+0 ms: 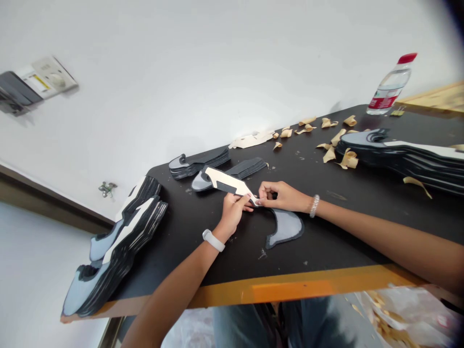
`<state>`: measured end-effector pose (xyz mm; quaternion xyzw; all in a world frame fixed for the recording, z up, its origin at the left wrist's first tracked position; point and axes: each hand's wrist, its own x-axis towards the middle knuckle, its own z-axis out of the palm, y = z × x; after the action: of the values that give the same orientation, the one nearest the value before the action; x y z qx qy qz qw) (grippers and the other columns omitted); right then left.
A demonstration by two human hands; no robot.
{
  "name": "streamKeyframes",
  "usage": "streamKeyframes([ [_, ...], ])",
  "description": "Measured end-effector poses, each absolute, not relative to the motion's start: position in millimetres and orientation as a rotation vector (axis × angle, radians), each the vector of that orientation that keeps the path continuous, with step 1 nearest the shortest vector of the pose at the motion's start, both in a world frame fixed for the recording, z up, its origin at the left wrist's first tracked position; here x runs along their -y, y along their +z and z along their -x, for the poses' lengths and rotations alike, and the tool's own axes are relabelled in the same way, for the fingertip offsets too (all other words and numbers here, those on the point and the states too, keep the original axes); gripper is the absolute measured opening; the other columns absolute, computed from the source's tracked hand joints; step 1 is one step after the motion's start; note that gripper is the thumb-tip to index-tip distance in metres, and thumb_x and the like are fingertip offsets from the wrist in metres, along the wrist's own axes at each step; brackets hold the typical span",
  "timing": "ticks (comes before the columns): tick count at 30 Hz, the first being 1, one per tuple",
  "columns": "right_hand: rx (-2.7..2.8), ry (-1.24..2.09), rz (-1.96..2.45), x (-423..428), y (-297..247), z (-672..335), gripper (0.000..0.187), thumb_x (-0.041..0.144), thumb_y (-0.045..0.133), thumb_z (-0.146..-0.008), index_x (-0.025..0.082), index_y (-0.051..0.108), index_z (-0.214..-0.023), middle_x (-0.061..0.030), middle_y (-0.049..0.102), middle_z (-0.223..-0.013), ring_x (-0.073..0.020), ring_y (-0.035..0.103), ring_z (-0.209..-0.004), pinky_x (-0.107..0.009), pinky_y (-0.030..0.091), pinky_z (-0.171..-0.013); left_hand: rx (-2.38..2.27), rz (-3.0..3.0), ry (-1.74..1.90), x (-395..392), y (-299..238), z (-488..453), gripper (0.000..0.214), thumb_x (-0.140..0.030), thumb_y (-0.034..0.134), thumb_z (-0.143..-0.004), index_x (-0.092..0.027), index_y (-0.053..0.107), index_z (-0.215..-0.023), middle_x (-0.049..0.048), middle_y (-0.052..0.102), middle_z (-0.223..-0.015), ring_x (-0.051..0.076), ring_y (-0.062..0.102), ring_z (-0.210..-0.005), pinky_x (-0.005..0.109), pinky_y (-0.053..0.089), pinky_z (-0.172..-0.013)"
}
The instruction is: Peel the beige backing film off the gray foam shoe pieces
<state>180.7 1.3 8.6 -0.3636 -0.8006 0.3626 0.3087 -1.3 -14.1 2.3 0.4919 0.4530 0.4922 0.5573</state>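
Near the middle of the table, my left hand (233, 210) pinches a flat shoe-upper piece with a cream strip (235, 185) along it. My right hand (286, 195) has its fingertips closed on the piece's edge, right beside the left fingertips. A grey, curved toe part with a dark border (287, 227) lies on the table below my right hand and seems to belong to the same piece; the join is hidden by my fingers. Just behind the strip's far end sits a small stack of similar pieces (250, 167), with another stack (203, 163) to its left.
Tall stacks of the pieces stand at the left edge (123, 251) and at the right (409, 159) of the dark table (203, 261). Curled paper scraps (328, 123) and a flat cream sheet (250, 140) lie along the back. A water bottle (387, 92) stands back right.
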Motion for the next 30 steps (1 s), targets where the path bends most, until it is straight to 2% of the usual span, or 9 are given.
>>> streamKeyframes([
  [7, 2.138, 0.95, 0.943, -1.8, 9.1, -181.1, 0.034, 0.049, 0.061, -0.076, 0.018, 0.049, -0.073, 0.0035, 0.052, -0.059, -0.0086, 0.043, -0.052, -0.021, 0.033, -0.05, -1.071, -1.176, 1.156, 13.9, 3.0, 1.3, 0.021, -0.026, 0.067, -0.07, -0.011, 0.056, -0.078, 0.0035, 0.064, -0.065, 0.013, 0.061, -0.055, 0.022, 0.05, -0.049],
  [17, 2.163, 0.872, 1.009, -7.1, 6.2, -184.9, 0.037, 0.054, 0.061, -0.075, 0.018, 0.049, -0.077, 0.0058, 0.049, -0.054, -0.0086, 0.042, -0.05, -0.022, 0.033, -0.051, -1.085, -1.161, 1.153, 13.3, 2.7, 2.5, 0.024, -0.025, 0.067, -0.071, -0.011, 0.052, -0.083, 0.004, 0.064, -0.069, 0.013, 0.062, -0.058, 0.022, 0.051, -0.049],
  [26, 2.123, 1.145, 0.94, -15.2, 4.3, -193.0, 0.036, 0.049, 0.061, -0.077, 0.014, 0.057, -0.088, 0.0051, 0.048, -0.058, -0.0077, 0.042, -0.053, -0.022, 0.036, -0.053, -1.052, -1.159, 1.147, 13.6, 3.4, 2.7, 0.026, -0.025, 0.067, -0.07, -0.012, 0.051, -0.086, 0.0049, 0.065, -0.072, 0.013, 0.061, -0.059, 0.021, 0.05, -0.048],
  [30, 2.114, 1.25, 0.947, -15.6, 5.3, -194.9, 0.034, 0.046, 0.059, -0.079, 0.013, 0.061, -0.091, 0.0022, 0.053, -0.062, -0.0091, 0.048, -0.057, -0.023, 0.041, -0.053, -1.055, -1.149, 1.157, 14.2, 3.4, 2.5, 0.026, -0.025, 0.067, -0.069, -0.012, 0.051, -0.085, 0.0041, 0.065, -0.071, 0.012, 0.061, -0.058, 0.02, 0.05, -0.048],
])
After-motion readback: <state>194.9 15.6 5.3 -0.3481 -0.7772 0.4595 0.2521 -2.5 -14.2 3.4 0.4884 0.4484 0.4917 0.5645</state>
